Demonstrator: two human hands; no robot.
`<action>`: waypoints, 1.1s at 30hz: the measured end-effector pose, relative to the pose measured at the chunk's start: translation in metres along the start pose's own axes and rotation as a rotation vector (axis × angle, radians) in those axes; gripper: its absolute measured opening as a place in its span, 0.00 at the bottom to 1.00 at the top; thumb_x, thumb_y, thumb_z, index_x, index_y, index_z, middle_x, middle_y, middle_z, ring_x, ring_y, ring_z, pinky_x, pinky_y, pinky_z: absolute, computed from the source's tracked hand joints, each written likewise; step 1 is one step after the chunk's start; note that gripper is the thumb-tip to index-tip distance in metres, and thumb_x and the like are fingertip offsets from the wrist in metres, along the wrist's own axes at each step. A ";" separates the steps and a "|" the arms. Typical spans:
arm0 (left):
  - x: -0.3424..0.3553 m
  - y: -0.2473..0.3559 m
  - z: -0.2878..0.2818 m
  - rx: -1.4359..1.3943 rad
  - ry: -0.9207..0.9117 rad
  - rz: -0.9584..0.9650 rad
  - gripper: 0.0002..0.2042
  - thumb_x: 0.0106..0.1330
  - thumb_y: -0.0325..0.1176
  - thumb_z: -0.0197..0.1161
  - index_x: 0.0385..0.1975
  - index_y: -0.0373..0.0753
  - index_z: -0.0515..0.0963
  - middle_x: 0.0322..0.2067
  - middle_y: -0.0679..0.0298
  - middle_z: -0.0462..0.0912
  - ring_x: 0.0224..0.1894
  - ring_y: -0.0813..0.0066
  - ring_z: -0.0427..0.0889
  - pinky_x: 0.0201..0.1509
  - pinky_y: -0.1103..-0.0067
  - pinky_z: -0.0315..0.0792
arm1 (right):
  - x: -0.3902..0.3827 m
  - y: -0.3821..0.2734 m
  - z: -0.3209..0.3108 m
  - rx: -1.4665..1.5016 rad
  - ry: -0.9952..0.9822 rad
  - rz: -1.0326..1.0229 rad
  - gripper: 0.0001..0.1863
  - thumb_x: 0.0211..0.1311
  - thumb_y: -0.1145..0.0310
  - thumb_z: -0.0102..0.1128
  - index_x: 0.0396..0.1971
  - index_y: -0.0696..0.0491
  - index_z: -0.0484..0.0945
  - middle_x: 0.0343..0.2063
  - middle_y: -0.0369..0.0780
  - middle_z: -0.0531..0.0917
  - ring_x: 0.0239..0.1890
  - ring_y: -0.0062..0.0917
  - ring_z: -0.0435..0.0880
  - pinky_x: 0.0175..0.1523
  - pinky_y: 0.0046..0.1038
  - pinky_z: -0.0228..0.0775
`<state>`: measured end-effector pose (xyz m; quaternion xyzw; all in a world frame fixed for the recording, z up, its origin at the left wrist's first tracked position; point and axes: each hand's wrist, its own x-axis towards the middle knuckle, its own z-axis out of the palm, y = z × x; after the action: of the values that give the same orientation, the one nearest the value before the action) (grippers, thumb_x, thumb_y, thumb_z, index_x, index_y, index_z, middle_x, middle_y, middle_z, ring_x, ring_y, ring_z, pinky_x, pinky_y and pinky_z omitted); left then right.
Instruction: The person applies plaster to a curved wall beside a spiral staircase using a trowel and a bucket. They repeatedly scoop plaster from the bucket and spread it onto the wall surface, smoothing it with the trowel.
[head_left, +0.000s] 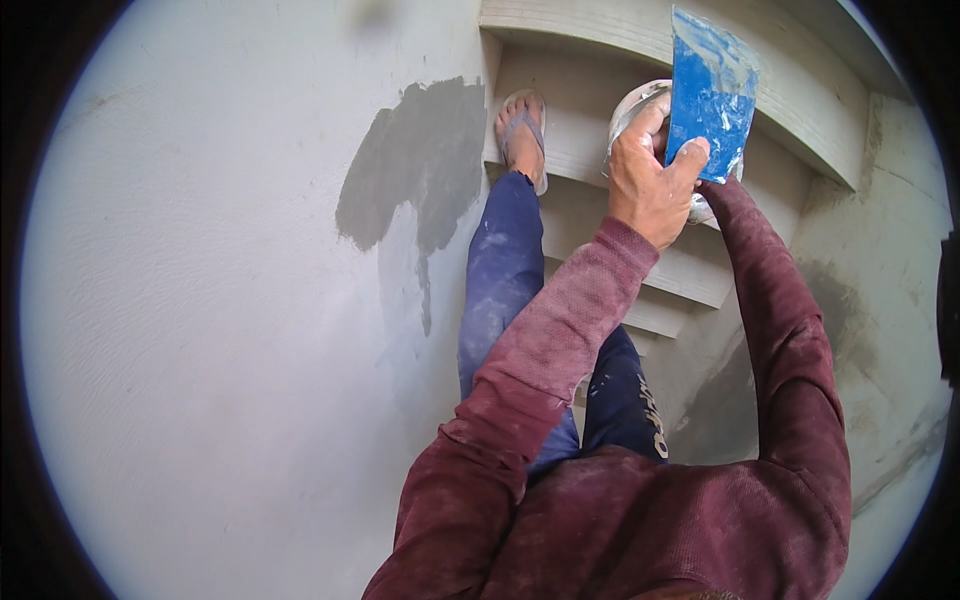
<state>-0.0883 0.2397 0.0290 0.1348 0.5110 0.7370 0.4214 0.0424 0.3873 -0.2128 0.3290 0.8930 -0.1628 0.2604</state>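
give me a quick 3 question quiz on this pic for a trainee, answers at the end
1. Which hand has its thumb on the blue blade?
2. True or false: the foot on the stairs is fully covered.
3. Fill in: the grey patch nearest the foot is on the wall to its ____ in the picture.

Key:
1. The left hand.
2. False; it wears a flip-flop.
3. left

A flat blue spreader (714,105), its far end smeared with pale grey paste, is held broad face to camera at far right, partly hiding a round whitish container (627,106) whose rim shows to the left.
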 end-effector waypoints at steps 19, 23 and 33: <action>0.030 0.045 -0.033 -0.085 0.237 -0.014 0.11 0.62 0.26 0.56 0.43 0.37 0.68 0.39 0.62 0.77 0.38 0.75 0.77 0.45 0.76 0.73 | 0.016 0.016 -0.037 0.513 -0.449 -0.026 0.20 0.48 0.67 0.59 0.45 0.52 0.79 0.27 0.41 0.82 0.25 0.24 0.79 0.33 0.26 0.72; 0.033 0.047 -0.038 -0.076 0.226 -0.022 0.12 0.62 0.24 0.56 0.44 0.36 0.67 0.39 0.61 0.76 0.40 0.74 0.77 0.47 0.75 0.73 | 0.008 0.031 -0.053 0.721 -0.541 -0.007 0.19 0.51 0.71 0.57 0.46 0.52 0.79 0.25 0.35 0.81 0.20 0.17 0.74 0.27 0.20 0.69; 0.030 0.046 -0.049 0.249 0.156 -0.171 0.18 0.51 0.19 0.50 0.45 0.27 0.71 0.37 0.57 0.79 0.35 0.76 0.78 0.43 0.82 0.72 | -0.132 0.094 -0.092 1.424 -0.403 -0.035 0.23 0.53 0.70 0.61 0.52 0.52 0.73 0.22 0.30 0.76 0.18 0.12 0.65 0.22 0.16 0.56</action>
<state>-0.1598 0.2257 0.0406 0.0843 0.6393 0.6375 0.4216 0.1584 0.4320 -0.0734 0.3675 0.5112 -0.7641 0.1402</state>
